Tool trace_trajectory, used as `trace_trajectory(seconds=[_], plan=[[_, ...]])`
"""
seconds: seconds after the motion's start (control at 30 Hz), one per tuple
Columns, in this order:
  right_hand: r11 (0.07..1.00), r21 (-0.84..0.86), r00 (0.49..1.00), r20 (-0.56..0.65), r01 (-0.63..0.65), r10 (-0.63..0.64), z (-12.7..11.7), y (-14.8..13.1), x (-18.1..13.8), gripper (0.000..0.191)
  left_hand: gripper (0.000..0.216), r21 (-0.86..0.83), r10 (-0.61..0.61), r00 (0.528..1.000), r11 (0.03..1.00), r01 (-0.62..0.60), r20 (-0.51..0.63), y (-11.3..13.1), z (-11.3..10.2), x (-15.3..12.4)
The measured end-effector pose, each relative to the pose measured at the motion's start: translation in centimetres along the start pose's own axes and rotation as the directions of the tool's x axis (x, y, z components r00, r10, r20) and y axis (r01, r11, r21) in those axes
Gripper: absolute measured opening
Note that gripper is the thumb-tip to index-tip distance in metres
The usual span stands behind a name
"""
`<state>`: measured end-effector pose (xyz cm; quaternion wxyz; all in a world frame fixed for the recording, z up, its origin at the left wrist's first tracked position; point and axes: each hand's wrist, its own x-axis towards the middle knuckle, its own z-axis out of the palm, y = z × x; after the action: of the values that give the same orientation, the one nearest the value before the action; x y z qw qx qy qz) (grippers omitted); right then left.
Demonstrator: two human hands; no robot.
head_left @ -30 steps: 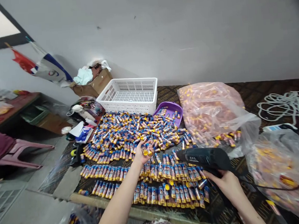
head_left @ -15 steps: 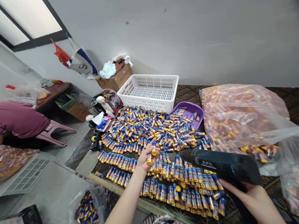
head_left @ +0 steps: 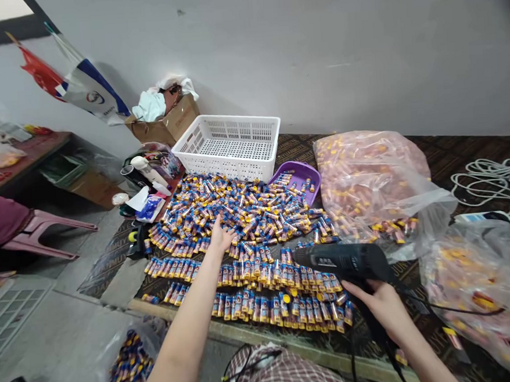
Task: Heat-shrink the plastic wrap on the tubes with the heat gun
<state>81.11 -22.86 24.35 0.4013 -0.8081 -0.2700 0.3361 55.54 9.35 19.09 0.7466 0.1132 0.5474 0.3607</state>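
Note:
My right hand (head_left: 383, 307) grips the handle of a black heat gun (head_left: 341, 259), its nozzle pointing left over the rows of tubes. My left hand (head_left: 222, 238) reaches to the near side of a heap of small tubes (head_left: 242, 206) with blue and yellow ends. Its fingers are spread, with no tube visible in them; whether they touch the heap I cannot tell. Nearer to me, more such tubes stand in rows (head_left: 267, 309) along the front of the table.
Behind the heap are a white plastic basket (head_left: 231, 165) and a purple tray (head_left: 316, 189) with some tubes. A large bag of tubes (head_left: 367, 177) lies at the right, with another bag (head_left: 484, 291) nearer. A power cord (head_left: 459, 309) trails beside the heat gun.
My left hand held tubes in its upturned palm; now it is turned over above the heap without them. The view has swung right, and my right hand keeps hold of the heat gun.

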Motion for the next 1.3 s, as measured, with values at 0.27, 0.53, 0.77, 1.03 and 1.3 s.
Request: trace_trajectory(seconds=[0.27, 0.53, 0.77, 1.03, 1.3], plan=[[0.992, 0.002, 0.977, 0.174, 0.122, -0.121, 5.6, -4.4, 2.2, 0.039, 0.024, 0.151, 0.172, 0.985, 0.975, -0.166, -0.031, 1.9, -11.2, -4.2], [0.984, -0.009, 0.939, 0.301, 0.180, -0.168, 10.4, -7.3, 3.4, 0.039, 0.014, 0.154, 0.235, 0.887, 0.970, -0.188, -0.399, 1.5, -22.4, -8.0], [0.975, 0.005, 0.904, 0.373, 0.224, -0.210, 15.2, -9.4, 3.2, 0.036, 0.011, 0.196, 0.296, 0.865, 0.952, -0.234, -0.405, 0.7, -24.1, -7.3], [0.992, -0.050, 0.965, 0.242, 0.118, -0.103, 7.0, -8.1, 0.0, 0.039, 0.022, 0.334, 0.371, 0.897, 0.899, -0.283, -0.239, -2.4, -19.9, -5.6], [0.998, 0.012, 0.998, 0.026, -0.059, 0.058, -4.8, -2.9, -5.0, 0.043, 0.029, 0.420, 0.341, 0.935, 0.866, -0.272, -0.097, -8.7, -16.0, -7.3]])
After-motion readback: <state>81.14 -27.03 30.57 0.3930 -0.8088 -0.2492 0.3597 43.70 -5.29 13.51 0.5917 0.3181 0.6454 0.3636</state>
